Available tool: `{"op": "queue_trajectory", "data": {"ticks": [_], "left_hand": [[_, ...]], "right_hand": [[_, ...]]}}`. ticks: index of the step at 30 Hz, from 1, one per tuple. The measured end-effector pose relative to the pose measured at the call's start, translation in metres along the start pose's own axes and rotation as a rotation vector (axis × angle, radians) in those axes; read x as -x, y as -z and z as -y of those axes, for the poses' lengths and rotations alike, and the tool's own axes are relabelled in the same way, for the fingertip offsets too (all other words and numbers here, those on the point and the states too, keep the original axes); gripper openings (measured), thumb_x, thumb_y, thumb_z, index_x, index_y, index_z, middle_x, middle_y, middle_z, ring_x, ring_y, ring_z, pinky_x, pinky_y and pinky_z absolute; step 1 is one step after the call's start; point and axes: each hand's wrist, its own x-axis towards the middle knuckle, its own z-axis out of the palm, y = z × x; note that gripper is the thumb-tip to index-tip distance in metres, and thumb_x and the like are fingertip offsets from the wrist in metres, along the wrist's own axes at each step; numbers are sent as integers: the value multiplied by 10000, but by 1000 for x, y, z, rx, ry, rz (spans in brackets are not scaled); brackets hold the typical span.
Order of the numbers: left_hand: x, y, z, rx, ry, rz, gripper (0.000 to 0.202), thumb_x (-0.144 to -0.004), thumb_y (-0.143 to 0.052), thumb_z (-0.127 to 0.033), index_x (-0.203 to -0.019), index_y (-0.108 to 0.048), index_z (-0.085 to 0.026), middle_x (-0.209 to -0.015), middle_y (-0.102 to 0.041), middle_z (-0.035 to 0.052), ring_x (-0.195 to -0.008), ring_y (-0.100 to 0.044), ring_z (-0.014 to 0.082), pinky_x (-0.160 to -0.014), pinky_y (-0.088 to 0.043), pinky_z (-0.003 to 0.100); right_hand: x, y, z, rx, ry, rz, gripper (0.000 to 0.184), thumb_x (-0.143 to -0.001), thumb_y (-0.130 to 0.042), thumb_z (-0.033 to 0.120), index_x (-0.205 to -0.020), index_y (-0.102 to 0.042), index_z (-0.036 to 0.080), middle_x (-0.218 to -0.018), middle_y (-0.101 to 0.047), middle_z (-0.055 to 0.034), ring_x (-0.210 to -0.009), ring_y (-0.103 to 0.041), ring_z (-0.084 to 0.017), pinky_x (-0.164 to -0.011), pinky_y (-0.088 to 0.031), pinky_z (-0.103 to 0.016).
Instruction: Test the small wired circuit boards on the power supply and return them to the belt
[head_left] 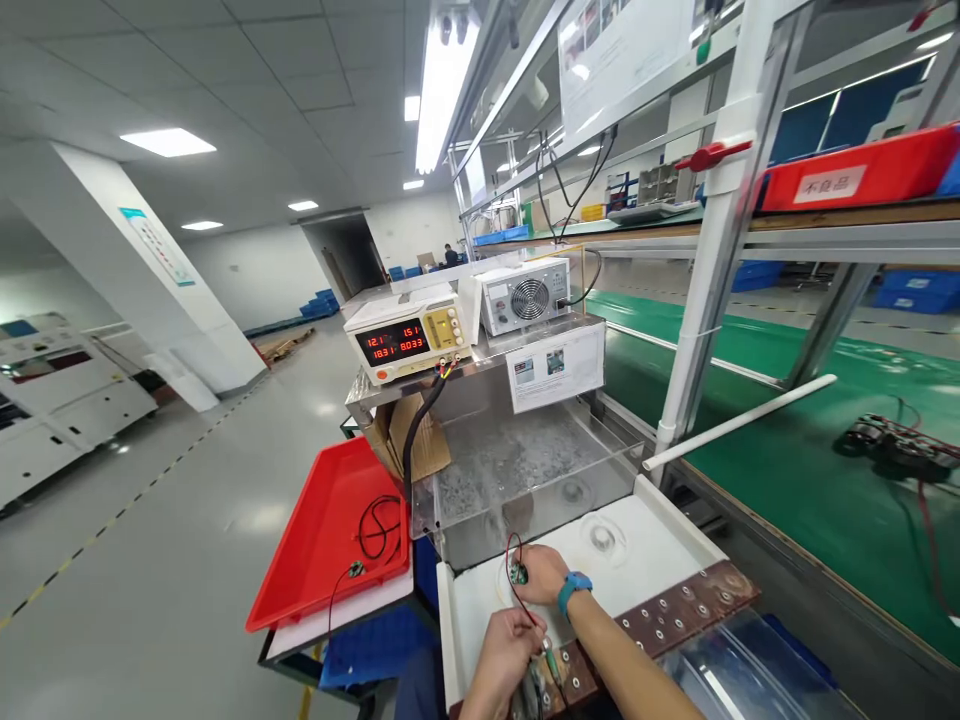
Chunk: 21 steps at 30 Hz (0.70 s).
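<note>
Green and small, a round-edged circuit board (pixel 517 574) is sitting pinched in the fingertips of the right hand (pixel 541 575), which is wearing a blue wristband (pixel 574 588). A thin red wire (pixel 513 548) is looping up from the board and running down to the left hand (pixel 501 652), whose fingers are closed together on it. Both hands are working over a white bench tray (pixel 660 545), beside a brown studded terminal strip (pixel 675 610). A clear acrylic box (pixel 525 470) is standing behind, and a red plastic tray (pixel 322 530) is lying to the left.
</note>
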Motion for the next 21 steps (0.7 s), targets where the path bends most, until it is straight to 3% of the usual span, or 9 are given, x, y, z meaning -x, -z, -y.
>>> {"op": "queue_trajectory", "data": {"ticks": [2, 5, 9, 12, 14, 16, 18, 21], "left_hand": [[1, 2, -3, -5, -18, -17, 353, -506, -798, -473, -605, -658, -163, -557, -639, 56, -539, -574, 158, -586, -435, 282], [2, 7, -5, -35, -46, -142, 432, -506, -774, -544, -673, -682, -156, -617, -680, 77, -571, -607, 178, -564, -440, 279], [-2, -2, -27, -46, -109, -285, 588, -504, -767, -642, -801, -688, -141, -726, -724, 95, -671, -664, 213, -614, -502, 301], [1, -35, -73, 51, -196, -146, 664, -494, -808, -635, -935, -690, -153, -895, -751, 115, -802, -707, 249, -734, -568, 342], [9, -62, -104, 98, -330, 6, 663, -606, -785, -600, -1115, -657, -194, -1150, -716, 125, -994, -695, 273, -846, -573, 361], [18, -84, -123, 101, -427, 98, 640, -672, -760, -575, -1192, -628, -226, -1283, -659, 115, -1123, -649, 293, -912, -562, 371], [23, -98, -122, 67, -437, 107, 616, -675, -751, -591, -1155, -649, -219, -1231, -689, 111, -1128, -647, 301, -914, -565, 369], [17, -104, -91, -2, -339, 59, 579, -637, -739, -642, -1011, -693, -202, -997, -761, 107, -996, -698, 300, -835, -587, 368]], "right_hand": [[1, 4, 4, -9, 14, -1, 328, -653, -618, 260, -972, -684, 220, -957, -728, -72, -919, -665, -251, -770, -433, -285], [7, 19, 13, -50, 24, -74, 302, -674, -624, 276, -969, -667, 225, -941, -724, -54, -907, -658, -239, -751, -423, -272], [30, 64, -3, -195, -186, -365, 284, -743, -622, 393, -987, -643, 248, -877, -706, -10, -823, -644, -206, -697, -417, -258], [73, 117, -52, -257, -431, -639, 276, -765, -621, 408, -983, -637, 240, -813, -689, 1, -748, -629, -182, -652, -411, -246], [116, 157, -99, -226, -610, -806, 277, -782, -610, 428, -971, -640, 228, -800, -688, -12, -737, -631, -184, -632, -410, -247], [165, 197, -151, -144, -825, -934, 291, -793, -597, 459, -955, -648, 223, -830, -701, -36, -764, -646, -201, -624, -413, -256], [212, 234, -202, -80, -1037, -983, 310, -785, -607, 466, -955, -663, 212, -884, -715, -74, -822, -664, -233, -629, -423, -267], [265, 274, -268, -67, -1275, -955, 362, -768, -644, 430, -1011, -681, 165, -990, -715, -154, -927, -672, -294, -670, -453, -297]]}}
